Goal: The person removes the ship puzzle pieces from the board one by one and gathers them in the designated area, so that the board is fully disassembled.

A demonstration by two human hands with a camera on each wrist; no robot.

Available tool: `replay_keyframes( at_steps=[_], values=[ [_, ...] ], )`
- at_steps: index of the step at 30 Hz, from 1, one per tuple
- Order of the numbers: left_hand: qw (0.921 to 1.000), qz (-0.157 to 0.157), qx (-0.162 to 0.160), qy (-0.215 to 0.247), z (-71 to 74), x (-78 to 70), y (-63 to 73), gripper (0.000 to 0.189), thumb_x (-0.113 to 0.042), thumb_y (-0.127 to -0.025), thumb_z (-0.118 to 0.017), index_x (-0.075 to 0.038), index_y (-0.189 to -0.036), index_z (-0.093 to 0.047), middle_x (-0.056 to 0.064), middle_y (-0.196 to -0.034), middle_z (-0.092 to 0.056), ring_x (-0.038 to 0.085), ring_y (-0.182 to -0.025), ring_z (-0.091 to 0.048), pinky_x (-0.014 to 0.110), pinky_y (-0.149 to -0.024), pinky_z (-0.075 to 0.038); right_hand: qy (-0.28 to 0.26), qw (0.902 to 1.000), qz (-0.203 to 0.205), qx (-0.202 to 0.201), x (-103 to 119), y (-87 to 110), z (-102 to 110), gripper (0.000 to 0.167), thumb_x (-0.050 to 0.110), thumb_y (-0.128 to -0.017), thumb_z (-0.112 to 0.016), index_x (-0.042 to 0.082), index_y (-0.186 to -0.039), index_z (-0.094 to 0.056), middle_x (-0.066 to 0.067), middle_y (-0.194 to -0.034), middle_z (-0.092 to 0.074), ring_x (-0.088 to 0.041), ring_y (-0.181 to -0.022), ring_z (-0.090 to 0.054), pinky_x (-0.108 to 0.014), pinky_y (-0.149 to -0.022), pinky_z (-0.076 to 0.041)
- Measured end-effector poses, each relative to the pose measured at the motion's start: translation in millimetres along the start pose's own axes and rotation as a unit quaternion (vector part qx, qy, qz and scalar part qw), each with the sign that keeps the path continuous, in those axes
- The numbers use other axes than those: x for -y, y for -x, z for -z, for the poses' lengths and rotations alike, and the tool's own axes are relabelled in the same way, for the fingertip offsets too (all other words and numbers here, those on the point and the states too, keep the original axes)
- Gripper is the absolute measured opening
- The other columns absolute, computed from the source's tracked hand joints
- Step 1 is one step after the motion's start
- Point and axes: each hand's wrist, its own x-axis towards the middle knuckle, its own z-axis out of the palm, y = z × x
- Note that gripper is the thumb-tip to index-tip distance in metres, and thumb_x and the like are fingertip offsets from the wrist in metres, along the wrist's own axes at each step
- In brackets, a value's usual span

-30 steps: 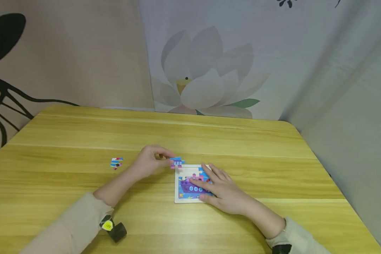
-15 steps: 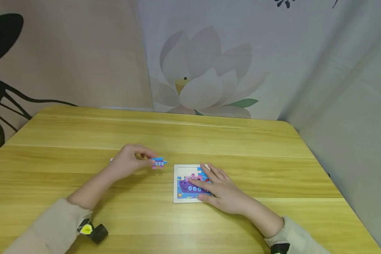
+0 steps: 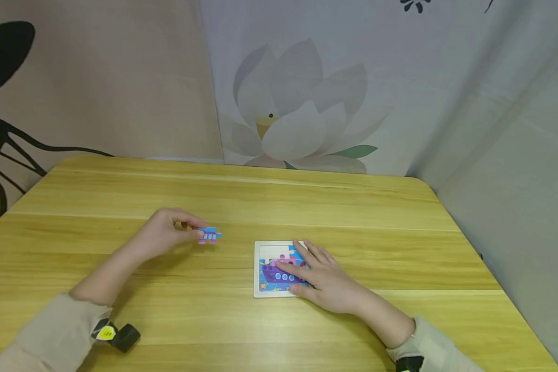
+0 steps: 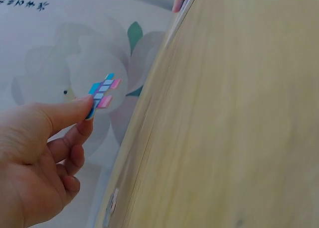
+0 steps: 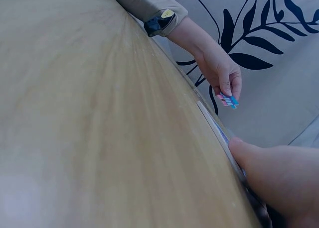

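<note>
My left hand [image 3: 165,235] pinches a blue, purple and pink jigsaw puzzle piece [image 3: 208,235] between thumb and fingers, above the table and left of the board. In the left wrist view the same piece juts out past the thumb tip. Flat on the right part of a white-framed jigsaw puzzle board [image 3: 257,274] rests my right hand [image 3: 332,284], fingers spread and nearly straight. A purple ship picture fills the board's lower part, while its upper left shows pale bare backing. That hand covers the board's right side. In the right wrist view its thumb touches the board edge.
The wooden table [image 3: 376,217] reaches back to a curtain [image 3: 307,103] printed with a flower. A small blurred item [image 4: 113,202] lies near the table edge in the left wrist view. Each wrist wears a black camera [image 3: 124,338].
My left hand has moved left, away from the board, carrying the puzzle piece. It now hides the spot where loose pieces lay. My right hand stays on the board.
</note>
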Motion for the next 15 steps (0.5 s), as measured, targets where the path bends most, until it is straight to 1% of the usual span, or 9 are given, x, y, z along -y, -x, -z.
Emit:
replay_keyframes(
  at_steps=[4,7,11,15],
  values=[
    [0.9996,0.024,0.012,0.005,4.7,4.2,-0.4,0.017,-0.014,-0.086,-0.072,-0.005,-0.101,-0.074,0.011,-0.09,-0.062,0.017,-0.06,-0.045,0.023,-0.045,-0.037,-0.002,1.0,-0.001,0.001,0.7,0.1,0.4,0.05,0.05,-0.099,-0.04,0.036,-0.147,-0.038,-0.011,-0.159,-0.003,-0.036,-0.143,0.001,-0.06,-0.108,-0.004],
    [0.999,0.036,0.023,0.01,7.8,9.6,-1.2,0.018,-0.013,-0.088,-0.071,-0.003,-0.102,-0.073,0.012,-0.086,-0.062,0.012,-0.048,-0.043,0.023,-0.041,-0.037,-0.002,1.0,-0.004,0.002,0.7,0.1,0.4,0.05,0.05,-0.099,-0.04,0.036,-0.147,-0.037,-0.011,-0.159,-0.003,-0.035,-0.143,0.001,-0.06,-0.109,-0.004],
    [0.9986,0.037,0.035,0.016,10.6,15.8,-2.1,0.019,-0.011,-0.089,-0.069,0.0,-0.104,-0.071,0.009,-0.082,-0.068,0.012,-0.05,-0.044,0.023,-0.042,-0.037,-0.003,1.0,-0.004,0.001,0.5,0.0,0.0,0.05,0.051,-0.099,-0.039,0.037,-0.147,-0.037,-0.01,-0.159,-0.003,-0.035,-0.143,0.002,-0.06,-0.109,-0.004],
    [0.9981,0.038,0.042,0.024,10.7,21.2,-2.7,0.02,-0.01,-0.089,-0.069,0.002,-0.104,-0.07,0.008,-0.081,-0.069,0.011,-0.05,-0.043,0.023,-0.042,-0.036,-0.004,1.0,-0.003,-0.001,0.0,0.3,-1.0,0.05,0.052,-0.099,-0.04,0.038,-0.147,-0.036,-0.009,-0.159,-0.002,-0.033,-0.143,0.002,-0.059,-0.109,-0.004]
  ],
)
